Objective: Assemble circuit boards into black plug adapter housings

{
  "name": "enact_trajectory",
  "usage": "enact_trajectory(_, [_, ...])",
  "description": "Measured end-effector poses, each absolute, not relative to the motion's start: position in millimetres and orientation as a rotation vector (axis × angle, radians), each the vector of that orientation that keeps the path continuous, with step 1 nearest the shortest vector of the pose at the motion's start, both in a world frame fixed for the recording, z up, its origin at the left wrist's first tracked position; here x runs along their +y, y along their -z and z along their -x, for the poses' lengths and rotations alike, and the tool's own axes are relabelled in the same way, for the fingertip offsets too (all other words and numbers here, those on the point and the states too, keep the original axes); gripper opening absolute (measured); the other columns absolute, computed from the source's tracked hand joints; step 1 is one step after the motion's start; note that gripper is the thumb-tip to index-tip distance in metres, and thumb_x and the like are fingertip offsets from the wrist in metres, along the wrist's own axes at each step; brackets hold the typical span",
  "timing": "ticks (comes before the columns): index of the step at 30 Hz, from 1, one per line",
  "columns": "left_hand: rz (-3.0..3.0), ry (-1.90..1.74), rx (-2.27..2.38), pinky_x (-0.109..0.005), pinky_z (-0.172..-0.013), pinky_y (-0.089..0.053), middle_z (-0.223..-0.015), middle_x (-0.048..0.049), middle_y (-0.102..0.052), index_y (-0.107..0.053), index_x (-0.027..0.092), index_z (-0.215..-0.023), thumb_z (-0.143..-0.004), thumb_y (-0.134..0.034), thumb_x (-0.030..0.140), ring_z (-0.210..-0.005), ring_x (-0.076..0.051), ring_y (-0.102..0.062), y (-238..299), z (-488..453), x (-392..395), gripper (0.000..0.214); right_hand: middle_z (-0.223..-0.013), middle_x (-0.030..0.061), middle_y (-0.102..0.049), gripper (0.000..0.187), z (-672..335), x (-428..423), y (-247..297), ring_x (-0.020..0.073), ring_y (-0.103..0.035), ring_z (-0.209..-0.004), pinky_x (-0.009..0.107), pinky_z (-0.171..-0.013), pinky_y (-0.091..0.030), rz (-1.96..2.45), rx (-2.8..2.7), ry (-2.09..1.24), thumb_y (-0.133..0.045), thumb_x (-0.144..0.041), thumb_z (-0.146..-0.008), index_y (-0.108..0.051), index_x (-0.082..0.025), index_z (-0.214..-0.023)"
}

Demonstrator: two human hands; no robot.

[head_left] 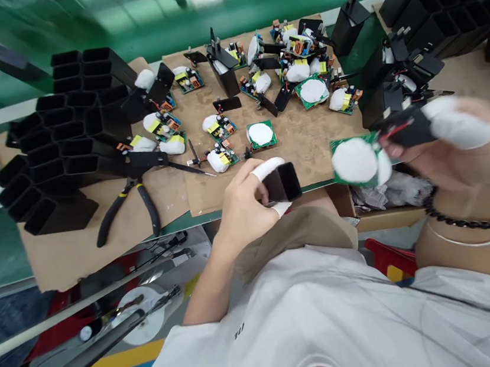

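Observation:
My left hand, with white finger cots on, is closed around a black plastic charger housing, its open end facing right. My right hand, blurred by motion, pinches a black plug cap with metal prongs. From the cap hangs a green circuit board with a round white pad, joined by a red wire and held apart from the housing. Just beyond my left hand, more circuit boards with white pads and yellow parts lie on the cardboard.
Stacked black housings stand at left, with more housings at far right. Pliers and a thin-tipped tool lie left of my hands. Several assembled chargers stand at the back. Below the table edge is a box of plastic bags.

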State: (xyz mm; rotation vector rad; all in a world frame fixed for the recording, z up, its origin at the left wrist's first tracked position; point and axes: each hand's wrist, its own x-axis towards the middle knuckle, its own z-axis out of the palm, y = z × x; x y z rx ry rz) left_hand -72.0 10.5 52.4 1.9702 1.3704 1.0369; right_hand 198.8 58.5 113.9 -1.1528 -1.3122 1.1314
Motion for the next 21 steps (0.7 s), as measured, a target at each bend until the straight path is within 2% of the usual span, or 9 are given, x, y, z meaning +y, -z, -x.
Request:
enact_trajectory(4, [-1.849, -1.128, 1.362, -0.023, -0.065, -0.054, -0.11, -0.0008, -0.068, -0.072, 0.022, -0.126, -0.068, -0.087, 0.013, -0.061, -0.006, -0.059, -49.1, 76.3, 9.6, 0.06, -0.088, 0.0012, -0.085, 0.006, -187.6, 55.2, -117.0, 0.021, -0.08, -0.079, 0.034, -0.072, -0.062, 1.384, -1.65, -0.524, -0.086, -0.032, -0.084, -0.086, -0.026, -0.086])
enact_trajectory(7, [-1.776, -1.116, 1.343, -0.023, -0.065, -0.054, -0.11, -0.0003, -0.067, -0.072, 0.022, -0.126, -0.068, -0.088, 0.013, -0.061, -0.006, -0.059, -45.8, 72.2, 6.2, 0.061, -0.101, 0.0031, -0.086, 0.015, -172.1, 61.1, -106.0, 0.0254, -0.08, -0.088, 0.038, -0.081, -0.062, 1.528, -2.015, -0.519, -0.076, -0.028, -0.09, -0.085, -0.023, -0.102])
enact_trajectory(10, [-1.715, -1.088, 1.359, -0.023, -0.067, -0.054, -0.11, 0.0003, -0.066, -0.071, 0.023, -0.129, -0.068, -0.087, 0.012, -0.061, -0.005, -0.059, -41.6, 70.0, 0.9, 0.064, -0.118, 0.0045, -0.082, 0.028, -173.9, 72.3, -99.1, 0.0317, -0.077, -0.106, 0.046, -0.096, -0.06, 1.565, -2.063, -0.425, -0.07, -0.031, -0.094, -0.079, -0.026, -0.119])
enact_trajectory(14, [-1.655, -1.044, 1.353, -0.023, -0.067, -0.054, -0.109, 0.0002, -0.066, -0.071, 0.023, -0.13, -0.068, -0.088, 0.013, -0.062, -0.006, -0.062, -36.5, 70.9, -4.3, 0.066, -0.128, 0.0135, -0.075, 0.046, -192.7, 90.8, -93.9, 0.0399, -0.069, -0.12, 0.054, -0.103, -0.055, 1.63, -2.27, -0.35, -0.067, -0.021, -0.089, -0.068, -0.019, -0.134])
enact_trajectory(16, [-1.653, -1.036, 1.34, -0.023, -0.066, -0.053, -0.106, 0.0008, -0.065, -0.072, 0.023, -0.129, -0.067, -0.088, 0.012, -0.06, -0.006, -0.061, -35.4, 70.2, -4.9, 0.065, -0.132, 0.0169, -0.072, 0.057, -195.9, 103.7, -86.7, 0.0409, -0.065, -0.126, 0.055, -0.104, -0.054, 1.547, -2.486, -0.393, -0.063, -0.016, -0.086, -0.06, -0.016, -0.143])
enact_trajectory(18, [-1.669, -1.042, 1.326, -0.024, -0.066, -0.053, -0.105, 0.0011, -0.066, -0.072, 0.023, -0.128, -0.067, -0.088, 0.012, -0.059, -0.006, -0.061, -35.4, 68.7, -4.9, 0.063, -0.132, 0.0191, -0.071, 0.061, -192.3, 117.7, -79.0, 0.0405, -0.063, -0.127, 0.054, -0.103, -0.052, 1.445, -2.663, -0.376, -0.058, -0.011, -0.085, -0.057, -0.013, -0.145])
enact_trajectory(21, [-1.685, -1.063, 1.305, -0.024, -0.065, -0.053, -0.106, 0.0, -0.066, -0.072, 0.023, -0.128, -0.068, -0.087, 0.014, -0.058, -0.006, -0.06, -35.8, 66.8, -4.8, 0.063, -0.119, 0.0203, -0.073, 0.052, -178.6, 134.8, -75.9, 0.0397, -0.065, -0.118, 0.05, -0.096, -0.052, 1.388, -2.855, -0.21, -0.056, -0.005, -0.081, -0.065, -0.01, -0.132])
